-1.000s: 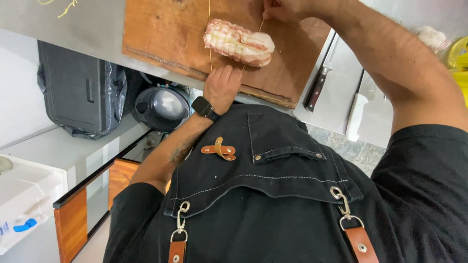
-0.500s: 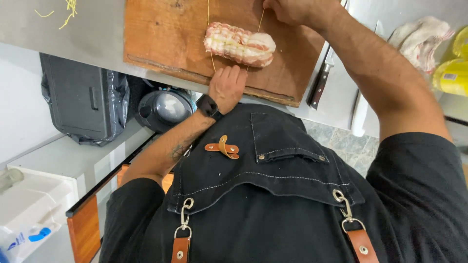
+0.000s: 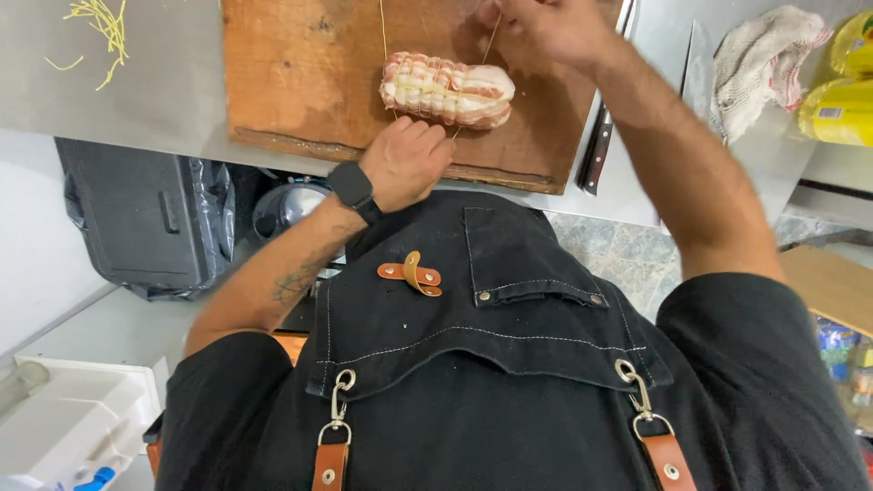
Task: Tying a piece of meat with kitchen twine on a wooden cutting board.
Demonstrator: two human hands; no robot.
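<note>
Currently I am tensioning twine [image 3: 383,27] around meat roll [image 3: 446,89]; left hand [image 3: 406,162] and right hand [image 3: 544,29] fingers pinching it; keeping loops evenly spaced.

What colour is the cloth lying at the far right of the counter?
The cloth is off-white with faint red stripes, seen in the head view, the only one.

This is a working kitchen, likely a professional one. A stainless steel counter [image 3: 164,100] carries a worn wooden cutting board [image 3: 300,82] with a tied meat roll [image 3: 446,89] on it, and a knife [image 3: 596,150] beside it. The person wears a black apron [image 3: 473,364] with leather straps. A cloth [image 3: 759,64] lies near yellow bottles [image 3: 841,100].
</note>
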